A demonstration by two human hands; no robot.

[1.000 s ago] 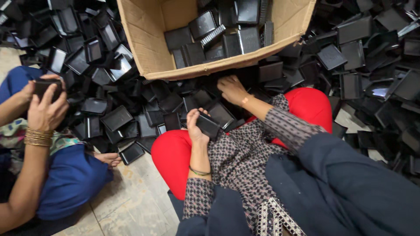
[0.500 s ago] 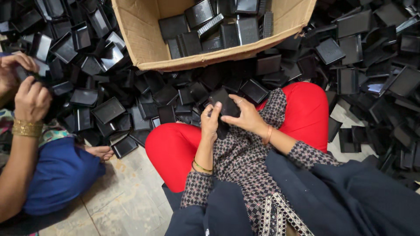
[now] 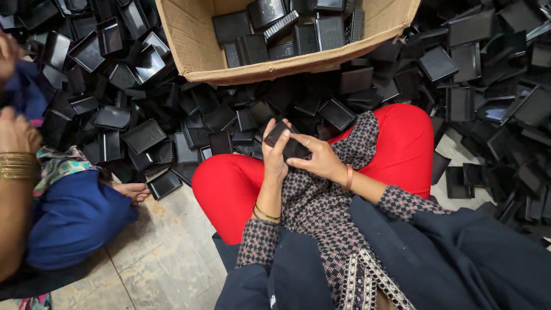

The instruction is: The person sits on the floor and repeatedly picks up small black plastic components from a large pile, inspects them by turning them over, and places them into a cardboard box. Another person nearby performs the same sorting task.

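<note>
Tiled stone floor, grey-beige, bare only at lower left between the two seated people. Rest of the floor buried under a heap of black plastic trays, running left to right across the top and down the right edge. Open cardboard box sits on the heap at top centre, part filled with the same black trays, its front wall close above the person's red-clad knees. Left hand and right hand meet over the lap, both closed around one small black tray, held just short of the pile edge. Co-worker in blue at far left, arm with gold bangles, bare foot touching the pile's rim. Free room is tight: only the floor patch by that foot
</note>
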